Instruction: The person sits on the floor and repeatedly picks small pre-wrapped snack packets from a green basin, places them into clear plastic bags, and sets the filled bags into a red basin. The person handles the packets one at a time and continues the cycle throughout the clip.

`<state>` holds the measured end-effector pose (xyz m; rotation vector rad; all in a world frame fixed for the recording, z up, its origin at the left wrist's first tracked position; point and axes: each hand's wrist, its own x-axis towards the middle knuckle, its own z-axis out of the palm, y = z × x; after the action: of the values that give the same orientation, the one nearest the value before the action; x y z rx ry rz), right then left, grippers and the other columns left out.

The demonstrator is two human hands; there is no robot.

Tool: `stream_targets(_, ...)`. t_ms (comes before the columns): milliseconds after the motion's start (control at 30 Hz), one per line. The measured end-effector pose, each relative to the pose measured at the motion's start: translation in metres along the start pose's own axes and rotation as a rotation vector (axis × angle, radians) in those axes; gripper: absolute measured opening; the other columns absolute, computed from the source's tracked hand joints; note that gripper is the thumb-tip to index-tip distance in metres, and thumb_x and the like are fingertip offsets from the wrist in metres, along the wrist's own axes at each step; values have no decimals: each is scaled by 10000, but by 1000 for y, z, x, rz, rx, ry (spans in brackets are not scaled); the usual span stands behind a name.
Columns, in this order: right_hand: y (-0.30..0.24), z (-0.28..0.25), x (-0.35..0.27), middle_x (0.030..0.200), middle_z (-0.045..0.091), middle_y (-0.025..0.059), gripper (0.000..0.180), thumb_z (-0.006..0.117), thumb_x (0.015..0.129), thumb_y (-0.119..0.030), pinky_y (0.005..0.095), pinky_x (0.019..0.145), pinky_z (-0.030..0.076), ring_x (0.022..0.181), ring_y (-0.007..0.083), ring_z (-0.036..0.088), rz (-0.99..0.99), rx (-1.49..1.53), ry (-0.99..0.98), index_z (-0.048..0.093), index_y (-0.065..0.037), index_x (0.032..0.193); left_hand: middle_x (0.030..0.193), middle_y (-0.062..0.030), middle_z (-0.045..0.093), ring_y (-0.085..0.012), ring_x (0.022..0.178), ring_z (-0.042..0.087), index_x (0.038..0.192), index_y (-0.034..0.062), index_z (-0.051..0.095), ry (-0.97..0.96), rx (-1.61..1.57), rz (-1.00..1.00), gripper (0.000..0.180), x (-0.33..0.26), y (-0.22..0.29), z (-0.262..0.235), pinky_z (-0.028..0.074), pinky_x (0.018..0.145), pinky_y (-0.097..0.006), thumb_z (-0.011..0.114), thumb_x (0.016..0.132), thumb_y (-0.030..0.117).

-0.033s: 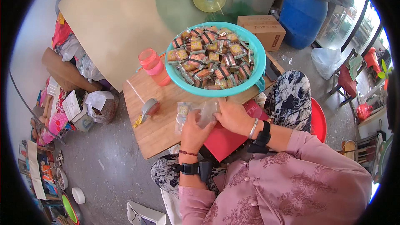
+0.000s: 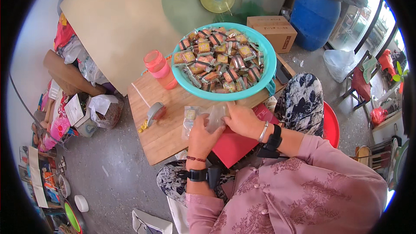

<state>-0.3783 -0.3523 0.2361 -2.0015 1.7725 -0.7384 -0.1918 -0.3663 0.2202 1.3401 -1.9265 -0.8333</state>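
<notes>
Between my hands is a small clear plastic bag point(image 2: 215, 119), pinched at its edges above the near side of the wooden board point(image 2: 160, 147). My left hand point(image 2: 203, 136) has its fingers closed on the bag's left side. My right hand point(image 2: 243, 120) grips the opposite side, with its thumb close to the left fingertips. Just beyond my left fingers lie clear packets point(image 2: 190, 113), one with a yellowish label. Ahead of both hands, a turquoise basin point(image 2: 271, 67) is heaped with individually wrapped snack pieces point(image 2: 223, 63), many with dark bands around them.
A pink bottle point(image 2: 158, 69) stands left of the basin, with a grey-headed, long-handled tool point(image 2: 155, 112) nearer me. Under my right hand is a red box point(image 2: 234, 147). A phone point(image 2: 283, 74) lies right of the basin, and a cardboard box point(image 2: 273, 32) sits behind it.
</notes>
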Motion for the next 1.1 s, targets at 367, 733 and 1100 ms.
stream_targets(367, 35, 39, 16, 928, 647, 285, 435, 579, 816, -14, 554, 783, 506, 828, 495, 621, -106, -6, 110, 496, -11, 1243, 1155, -223, 599, -424, 1052, 585, 1209, 23, 547, 21, 102, 113, 642, 1, 1, 4, 501, 898, -484, 848, 682, 232)
stream_targets(733, 9, 16, 11, 780, 656, 209, 148, 602, 878, -127, 541, 712, 505, 774, 443, 633, -32, 153, 71, 576, -52, 1002, 1058, -221, 594, -428, 983, 570, 1075, 45, 637, 132, 251, 187, 353, -2, 6, 0, 485, 848, -487, 766, 775, 179)
stream_targets(1100, -17, -19, 7, 935, 621, 209, 137, 579, 883, -106, 470, 726, 527, 851, 388, 641, -422, 19, 13, 545, -32, 993, 892, -108, 541, -336, 905, 536, 973, 140, 760, 379, 474, 196, 188, -3, 21, -13, 443, 760, -458, 725, 792, 174)
